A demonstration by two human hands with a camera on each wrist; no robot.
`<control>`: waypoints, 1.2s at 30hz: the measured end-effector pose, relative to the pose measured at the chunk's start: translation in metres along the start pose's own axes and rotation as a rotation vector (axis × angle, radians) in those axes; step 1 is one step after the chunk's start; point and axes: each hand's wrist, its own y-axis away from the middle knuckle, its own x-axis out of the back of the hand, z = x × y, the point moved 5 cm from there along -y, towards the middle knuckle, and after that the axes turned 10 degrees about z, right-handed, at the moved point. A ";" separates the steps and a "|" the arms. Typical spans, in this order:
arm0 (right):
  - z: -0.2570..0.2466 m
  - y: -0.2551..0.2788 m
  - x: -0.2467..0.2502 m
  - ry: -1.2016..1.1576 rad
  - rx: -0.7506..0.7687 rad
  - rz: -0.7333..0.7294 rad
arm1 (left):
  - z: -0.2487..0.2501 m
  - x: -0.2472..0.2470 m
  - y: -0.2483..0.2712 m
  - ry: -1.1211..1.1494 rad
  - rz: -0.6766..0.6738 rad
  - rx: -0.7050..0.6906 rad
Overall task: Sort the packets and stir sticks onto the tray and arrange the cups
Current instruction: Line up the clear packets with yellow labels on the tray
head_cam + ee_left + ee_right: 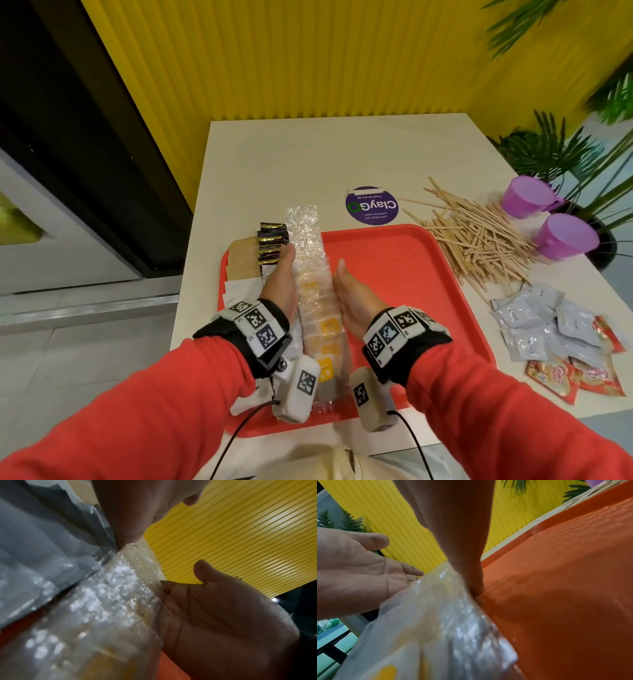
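A row of clear packets with yellow labels (317, 291) lies lengthwise on the red tray (404, 270), its far end reaching past the tray's back rim. My left hand (282, 279) and right hand (349, 294) stand edge-down on either side of the row, fingers straight, pressing its sides. The right wrist view shows my right hand's edge (471, 574) against the clear packets (447, 622). Black-and-gold packets (271, 242), brown packets (244, 258) and white packets (239, 291) lie in rows left of my left hand.
Wooden stir sticks (486, 236) lie heaped on the white table (308, 150) right of the tray. Two purple cups (567, 236) lie beyond them near the table's right edge. White and red packets (561, 337) are scattered at the near right. A purple sticker (372, 205) sits behind the tray.
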 end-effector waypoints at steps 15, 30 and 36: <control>-0.021 -0.013 -0.003 0.106 0.002 0.101 | 0.017 -0.013 0.002 -0.008 -0.047 0.040; -0.045 -0.034 -0.005 0.103 -0.062 0.152 | 0.043 -0.018 -0.015 -0.030 -0.012 0.019; -0.046 -0.049 -0.012 0.096 -0.042 0.124 | 0.044 -0.025 -0.022 -0.043 -0.010 0.083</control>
